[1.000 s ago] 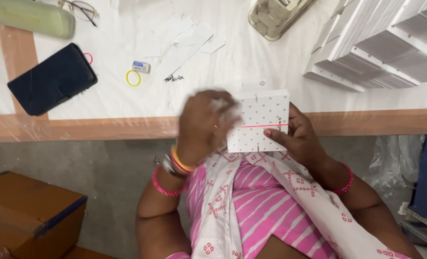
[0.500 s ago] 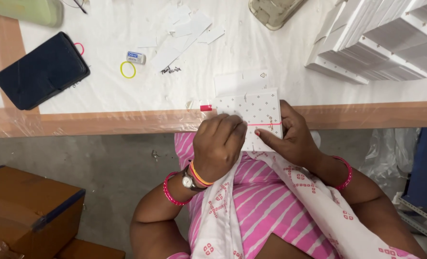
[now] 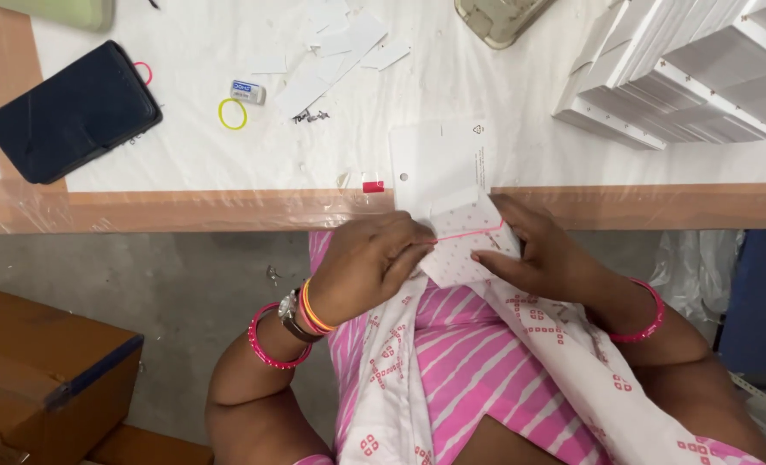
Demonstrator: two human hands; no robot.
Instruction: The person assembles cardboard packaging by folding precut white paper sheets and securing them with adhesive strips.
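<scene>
Both hands [image 3: 460, 258] — white card [image 3: 465, 245] (pinched)

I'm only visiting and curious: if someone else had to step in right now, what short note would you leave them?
Left hand: pinching a thin pink thread at the small white dotted card.
Right hand: steadying that card from the other side.
A larger white punched card lies flat on the plastic-covered white table, just behind.
Stacks of white cards sit at far right; a yellow rubber band and dark blue phone case at left.
Done: thread lies across the card. Left: whether it is tied cannot be seen.
</scene>
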